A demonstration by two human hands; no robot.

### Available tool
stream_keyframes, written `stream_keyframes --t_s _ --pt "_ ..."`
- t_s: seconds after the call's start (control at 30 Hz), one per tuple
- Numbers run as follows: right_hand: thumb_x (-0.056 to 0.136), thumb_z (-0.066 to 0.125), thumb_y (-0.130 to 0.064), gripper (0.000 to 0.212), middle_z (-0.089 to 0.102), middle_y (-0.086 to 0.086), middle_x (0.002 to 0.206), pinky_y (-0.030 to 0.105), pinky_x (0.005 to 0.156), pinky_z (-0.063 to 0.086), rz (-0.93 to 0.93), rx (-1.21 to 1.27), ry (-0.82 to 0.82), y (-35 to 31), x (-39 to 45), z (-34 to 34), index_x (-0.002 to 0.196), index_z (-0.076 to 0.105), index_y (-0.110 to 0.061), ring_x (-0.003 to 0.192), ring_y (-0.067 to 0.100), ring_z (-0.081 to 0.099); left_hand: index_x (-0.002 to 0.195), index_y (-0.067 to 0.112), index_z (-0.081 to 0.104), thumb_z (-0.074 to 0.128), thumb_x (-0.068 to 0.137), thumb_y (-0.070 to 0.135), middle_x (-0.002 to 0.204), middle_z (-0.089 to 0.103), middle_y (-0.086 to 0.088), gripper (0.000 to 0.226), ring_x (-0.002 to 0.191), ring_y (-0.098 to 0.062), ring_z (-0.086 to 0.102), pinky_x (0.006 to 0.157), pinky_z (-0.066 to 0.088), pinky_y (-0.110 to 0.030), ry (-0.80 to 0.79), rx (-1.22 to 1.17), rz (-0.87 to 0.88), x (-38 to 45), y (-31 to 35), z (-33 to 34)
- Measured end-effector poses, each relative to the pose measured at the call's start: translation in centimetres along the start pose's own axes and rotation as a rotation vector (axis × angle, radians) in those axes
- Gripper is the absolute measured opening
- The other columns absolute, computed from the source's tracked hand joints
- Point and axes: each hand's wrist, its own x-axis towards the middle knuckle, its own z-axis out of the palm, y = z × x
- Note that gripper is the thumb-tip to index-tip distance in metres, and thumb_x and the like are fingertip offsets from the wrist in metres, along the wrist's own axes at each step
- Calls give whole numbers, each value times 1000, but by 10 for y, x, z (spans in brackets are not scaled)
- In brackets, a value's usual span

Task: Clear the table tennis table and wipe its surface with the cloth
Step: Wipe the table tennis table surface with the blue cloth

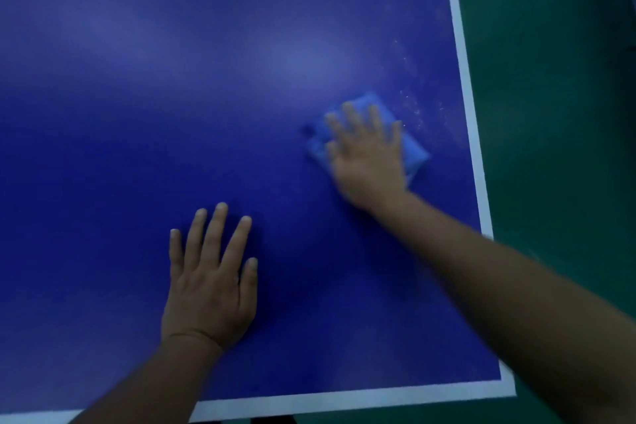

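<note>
Both hands flat: left hand (210,289) braced on desk (137,113), right hand (368,155) pressing cloth (414,151). Could leave dust (413,103) streaks (near white edge) if swept unevenly.

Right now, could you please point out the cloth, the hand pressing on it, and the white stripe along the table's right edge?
cloth (414,150): head view, on its bare right part beside the hand.
right hand (368,162): head view, on its back.
white stripe (464,79): head view, on the stripe midway along the edge.

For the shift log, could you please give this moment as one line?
phase: wiping | right hand: flat on cloth | left hand: flat on table
</note>
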Motion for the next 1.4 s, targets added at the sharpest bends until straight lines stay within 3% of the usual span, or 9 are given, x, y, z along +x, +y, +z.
stream_keyframes --t_s 0.13,0.23,0.37,0.5,0.73,0.87,1.1,1.27,1.4 --pt "102 22 -48 56 13 -6 167 63 119 5 439 82 -79 119 33 -20 157 21 -34 153 29 8 148 17 44 29 98 42 160 30 -11 58 150 -35 19 120 5 -58 -57 47 2 0 0 1" --pt "102 26 -47 57 8 -9 167 59 120 -1 561 162 -62 113 30 -27 158 18 -35 154 26 2 148 17 43 28 98 43 160 30 -11 59 150 -35 18 120 5 -59 -74 67 -7 1 0 1" --pt "99 30 -49 58 19 -5 165 60 118 4 324 86 -20 45 -44 -17 155 27 -34 153 30 12 148 17 44 31 96 43 159 31 -12 60 150 -36 19 120 6 -60 -85 77 -13 1 0 -1" --pt "100 26 -53 58 16 -7 166 56 121 -1 74 92 -128 49 -93 -17 155 26 -36 154 25 3 147 16 46 31 95 42 159 32 -13 60 149 -36 19 120 6 -59 -87 80 -21 1 1 -2" --pt "102 26 -50 57 8 -9 167 53 122 -2 307 78 -112 127 3 -27 157 18 -37 154 24 -1 144 13 47 27 97 48 156 35 -13 62 148 -36 24 118 12 -61 -51 88 -49 1 5 -1" --pt "104 25 -50 58 5 -8 167 54 122 -2 314 106 -101 142 32 -27 158 13 -34 154 25 -3 140 5 47 33 93 47 155 36 -16 65 147 -35 23 120 8 -58 78 -4 -220 21 44 -3" --pt "100 29 -50 59 19 -1 165 56 121 6 -246 103 -149 147 -58 -26 155 29 -29 153 30 10 154 13 26 27 92 49 165 15 -8 72 153 -26 4 123 -4 -50 154 -144 -606 86 166 25" --pt "98 10 -54 65 0 -3 168 51 122 -7 -175 41 -187 192 43 -28 159 10 -30 154 25 -8 157 23 21 15 95 54 166 10 -6 71 153 -25 -4 121 -7 -54 105 -33 -695 98 180 43" --pt "101 24 -48 61 18 3 165 57 121 5 -239 76 -81 198 4 -22 156 28 -23 153 31 8 155 21 28 18 96 52 165 16 -6 67 153 -26 0 121 -5 -55 117 -26 -687 95 179 43"
